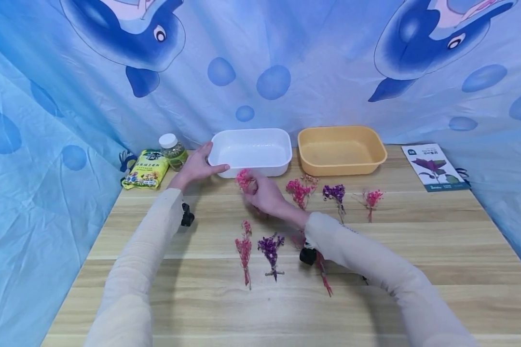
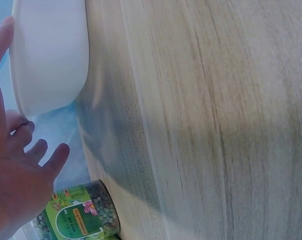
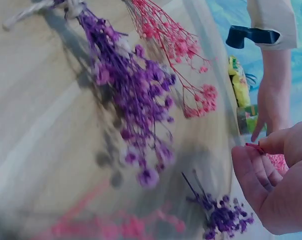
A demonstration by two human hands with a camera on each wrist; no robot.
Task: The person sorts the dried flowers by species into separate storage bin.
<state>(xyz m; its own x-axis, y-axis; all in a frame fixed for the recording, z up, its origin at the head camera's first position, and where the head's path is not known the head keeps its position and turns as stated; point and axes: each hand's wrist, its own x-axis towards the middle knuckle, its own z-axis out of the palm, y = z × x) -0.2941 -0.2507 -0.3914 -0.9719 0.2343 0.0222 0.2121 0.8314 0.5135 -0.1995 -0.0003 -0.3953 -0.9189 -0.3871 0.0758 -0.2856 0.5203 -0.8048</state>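
My left hand [image 1: 198, 165] is at the left end of the white basin [image 1: 282, 164], thumb along its front and a finger at its rim. In the left wrist view the other fingers of the left hand [image 2: 18, 175] spread loosely behind the basin's end [image 2: 51, 65]. A bunch of pink dried flowers [image 1: 243, 178] is pinched in my right hand [image 1: 265, 196], just in front of the basin. The right wrist view shows red stem ends between the thumb and fingertips of that hand [image 3: 286, 185], with the blossoms [image 3: 277, 163] partly hidden behind the fingers.
Pink [image 1: 244, 250] and purple [image 1: 270, 249] dried flower bunches lie on the wooden table [image 1: 199, 299], more further right. An orange basin [image 1: 343, 169] stands beside the white one. A yellow packet [image 1: 145, 169] and white-lidded jar [image 1: 173, 152] are left; a leaflet [image 1: 434, 166] lies right.
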